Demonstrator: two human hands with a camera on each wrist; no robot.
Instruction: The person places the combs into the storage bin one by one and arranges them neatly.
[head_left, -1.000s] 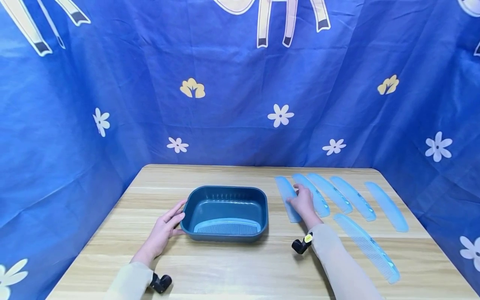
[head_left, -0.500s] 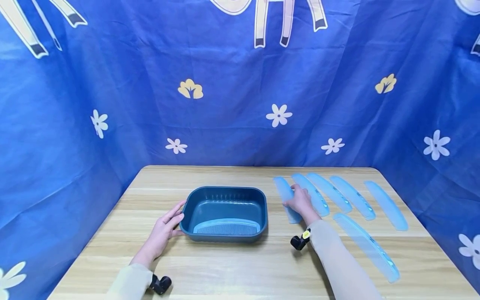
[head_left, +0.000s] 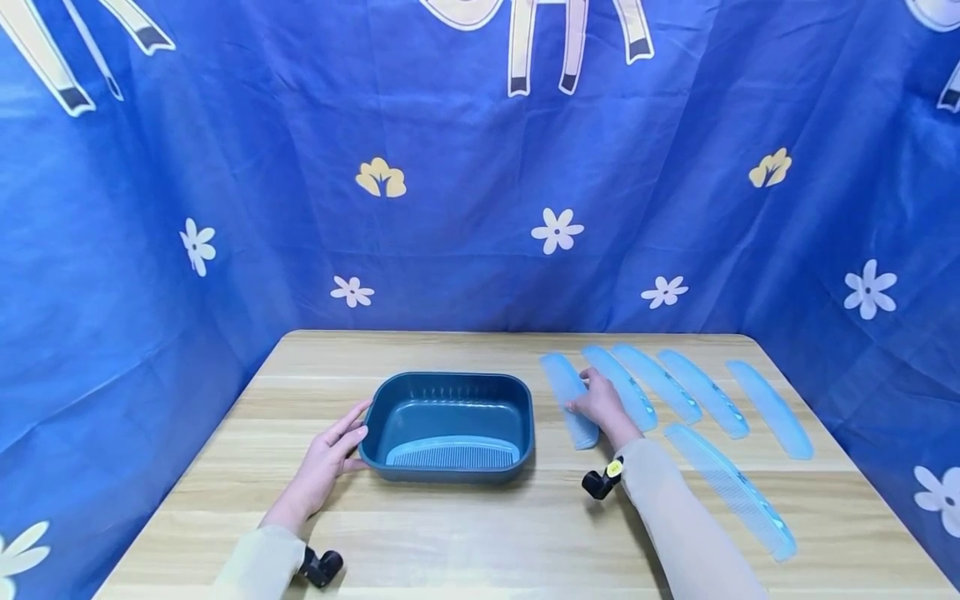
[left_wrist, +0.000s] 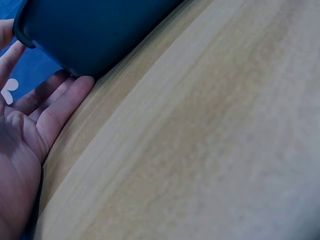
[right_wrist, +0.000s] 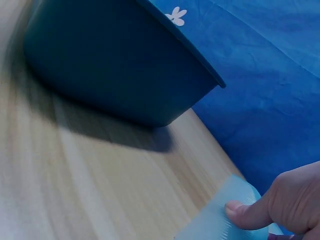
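My left hand rests against the left side of a dark teal plastic basin, some fingers at its rim and others low against the wall. In the left wrist view these fingers look extended along the basin's outside. One blue comb lies in the basin, teeth toward me. My right hand pinches the leftmost translucent blue comb on the table by its right edge. The right wrist view shows the thumb on top of this comb; the fingers beneath are mostly hidden.
More blue combs lie to the right of my right hand: a row of several, including the near one and the far one, plus a slanted comb closer to me. A blue patterned cloth hangs around the wooden table.
The leftmost comb has shifted slightly left under my right hand, its near end turning a little. My right hand has moved slightly left too. The left hand and basin stay put.
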